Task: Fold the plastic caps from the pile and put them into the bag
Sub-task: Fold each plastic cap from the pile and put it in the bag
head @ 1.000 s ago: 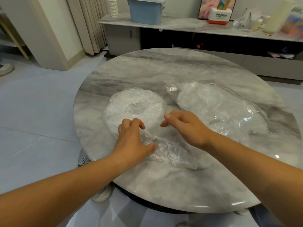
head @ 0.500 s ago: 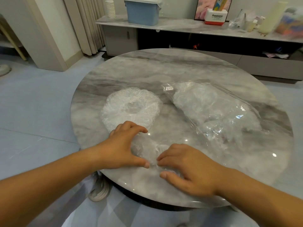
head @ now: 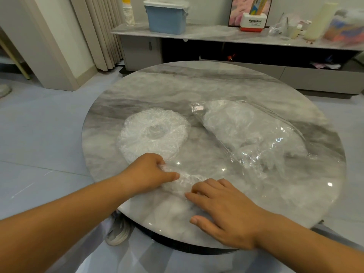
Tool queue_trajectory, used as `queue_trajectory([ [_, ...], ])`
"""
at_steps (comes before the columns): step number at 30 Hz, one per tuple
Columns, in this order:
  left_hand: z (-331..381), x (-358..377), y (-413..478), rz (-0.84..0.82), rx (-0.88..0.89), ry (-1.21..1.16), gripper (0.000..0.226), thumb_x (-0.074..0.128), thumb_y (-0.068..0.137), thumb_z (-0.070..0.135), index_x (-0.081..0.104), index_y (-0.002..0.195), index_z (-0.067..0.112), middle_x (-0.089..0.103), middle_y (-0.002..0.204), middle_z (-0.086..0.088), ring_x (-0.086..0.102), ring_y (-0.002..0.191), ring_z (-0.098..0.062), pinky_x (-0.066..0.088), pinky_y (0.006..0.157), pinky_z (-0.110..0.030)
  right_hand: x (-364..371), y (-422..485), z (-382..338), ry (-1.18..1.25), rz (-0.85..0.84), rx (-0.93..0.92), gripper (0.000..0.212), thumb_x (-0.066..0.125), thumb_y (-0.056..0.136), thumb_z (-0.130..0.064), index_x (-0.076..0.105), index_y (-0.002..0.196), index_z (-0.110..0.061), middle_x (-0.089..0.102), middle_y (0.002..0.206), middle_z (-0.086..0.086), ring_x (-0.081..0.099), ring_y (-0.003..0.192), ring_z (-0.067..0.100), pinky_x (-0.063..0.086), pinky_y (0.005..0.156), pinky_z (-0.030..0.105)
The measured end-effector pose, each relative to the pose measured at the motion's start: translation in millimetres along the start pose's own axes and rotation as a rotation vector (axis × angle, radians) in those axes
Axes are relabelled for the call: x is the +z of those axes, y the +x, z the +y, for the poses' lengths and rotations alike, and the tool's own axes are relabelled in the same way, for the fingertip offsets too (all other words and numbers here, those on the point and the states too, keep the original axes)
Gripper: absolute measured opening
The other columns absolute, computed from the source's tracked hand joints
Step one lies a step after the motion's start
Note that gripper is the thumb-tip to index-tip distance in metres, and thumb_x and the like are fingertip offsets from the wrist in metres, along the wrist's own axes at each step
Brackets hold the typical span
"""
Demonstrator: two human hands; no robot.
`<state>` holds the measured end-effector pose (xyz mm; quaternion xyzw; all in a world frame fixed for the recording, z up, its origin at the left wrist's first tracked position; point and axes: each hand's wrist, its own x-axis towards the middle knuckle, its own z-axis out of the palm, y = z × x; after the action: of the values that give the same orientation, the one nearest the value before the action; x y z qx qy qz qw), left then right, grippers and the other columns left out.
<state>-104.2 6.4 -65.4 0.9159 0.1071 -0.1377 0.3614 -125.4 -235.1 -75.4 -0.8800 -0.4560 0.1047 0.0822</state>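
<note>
- Nearest, both forearms come in from the bottom edge and are cut off by it. A pale shoe (head: 117, 234) on the floor shows below the table rim, partly covered by the left forearm.
- Right hand (head: 222, 211): fingers laid out fairly straight, tips pressing down on the near end of the cap (head: 186, 181), nothing clasped. The thumb rests on marble close to the table's front edge.
- Left hand (head: 146, 174): fingers curled, pinching the cap's left end between thumb and fingertips.
- Cap: thin, crinkled, see-through plastic, bunched into a narrow strip between the two hands and lying on the table (head: 216, 83) near its front edge. Its outline is hard to trace against the pale marble, and the folds cannot be counted.
- A stretch of glossy marble separates the hands from the bag.
- Pile of caps (head: 153, 134): round and ruffled, dimpled in the middle, just beyond the left hand, whose knuckles cover its near rim.
- Bag (head: 254, 133): clear film stuffed with white crumpled plastic, lying slantwise to the right of the pile and apart from it. I cannot tell where its mouth is.
- Table: round, grey-veined, reflective.
- Far: sideboard (head: 206, 34) carrying a blue lidded bin (head: 167, 19), a cup stack (head: 128, 14) and a box marked Panasonic (head: 254, 23). Items at its right end are blurred.
</note>
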Motion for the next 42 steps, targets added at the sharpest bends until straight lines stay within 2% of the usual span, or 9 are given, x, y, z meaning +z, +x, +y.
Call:
queue_trajectory([
  [5,6,1,-6,-0.078,-0.052,-0.444,0.025,0.082,0.083,0.024,0.061,0.080,0.009,0.068,0.069,-0.009,0.064,0.056,-0.015,0.054,0.055,-0.028,1,-2,-2,0.014,0.006,0.033,0.056,0.024,0.101,-0.063,0.047,0.142,-0.032,0.029,0.150,-0.005,0.035,0.128,0.014,0.029,0.109,0.034],
  [12,19,9,-16,-0.251,0.084,-0.732,0.032,0.081,0.073,0.025,0.060,0.088,0.006,0.066,0.074,-0.010,0.071,0.072,-0.020,0.060,0.068,-0.029,2,-6,7,0.070,0.035,-0.009,0.051,0.028,0.102,-0.061,0.049,0.140,-0.034,0.042,0.134,-0.014,0.036,0.128,0.008,0.024,0.113,0.029],
  [17,19,17,-20,-0.393,0.054,-0.634,0.033,0.064,0.096,0.036,0.070,0.112,0.008,0.074,0.107,-0.015,0.073,0.099,-0.030,0.058,0.087,-0.039,1,-23,23,0.190,0.221,-0.020,0.036,0.048,0.101,-0.047,0.068,0.124,-0.030,0.060,0.128,-0.018,0.045,0.132,0.004,0.037,0.109,0.036],
  [20,22,19,-20,-0.461,0.030,-0.574,0.041,0.051,0.091,0.041,0.070,0.117,0.016,0.075,0.108,-0.010,0.072,0.100,-0.026,0.057,0.083,-0.034,-2,-32,25,0.234,0.408,0.013,0.026,0.054,0.098,-0.037,0.073,0.111,-0.025,0.063,0.123,-0.013,0.056,0.118,0.004,0.047,0.097,0.037],
  [23,27,20,-19,-0.457,0.023,-0.509,0.031,0.046,0.099,0.028,0.069,0.118,0.017,0.076,0.105,-0.009,0.073,0.099,-0.024,0.058,0.086,-0.037,-3,-34,19,0.247,0.487,0.010,0.025,0.057,0.096,-0.032,0.072,0.114,-0.023,0.060,0.130,-0.008,0.056,0.118,0.006,0.047,0.096,0.032],
  [28,32,18,-14,-0.482,-0.063,-0.516,0.029,0.042,0.101,0.018,0.063,0.119,0.009,0.076,0.103,-0.013,0.074,0.098,-0.028,0.058,0.089,-0.040,10,-30,7,0.064,0.377,-0.003,0.030,0.054,0.097,-0.039,0.067,0.121,-0.025,0.055,0.139,-0.007,0.049,0.126,0.016,0.039,0.103,0.032],
  [35,39,14,-6,-0.491,-0.082,-0.441,0.020,0.054,0.102,0.018,0.065,0.112,0.005,0.077,0.098,-0.014,0.075,0.091,-0.028,0.060,0.079,-0.036,20,-29,1,-0.080,0.207,0.066,0.039,0.041,0.099,-0.049,0.062,0.119,-0.023,0.057,0.122,-0.007,0.051,0.115,0.019,0.035,0.100,0.035],
  [39,46,15,8,-0.152,0.101,-0.069,0.026,0.079,0.084,0.040,0.068,0.089,0.016,0.071,0.078,0.002,0.066,0.069,-0.009,0.054,0.065,-0.026,18,-29,3,-0.074,0.173,0.045,0.041,0.042,0.100,-0.050,0.063,0.120,-0.022,0.058,0.124,-0.007,0.051,0.117,0.018,0.038,0.102,0.036],
  [42,58,17,12,-0.170,0.111,0.114,0.040,0.081,0.074,0.057,0.069,0.093,0.024,0.066,0.083,0.009,0.062,0.076,-0.005,0.047,0.068,-0.022,15,-32,7,-0.074,0.141,0.010,0.044,0.041,0.101,-0.052,0.063,0.125,-0.022,0.059,0.129,-0.007,0.051,0.123,0.016,0.036,0.107,0.034],
])
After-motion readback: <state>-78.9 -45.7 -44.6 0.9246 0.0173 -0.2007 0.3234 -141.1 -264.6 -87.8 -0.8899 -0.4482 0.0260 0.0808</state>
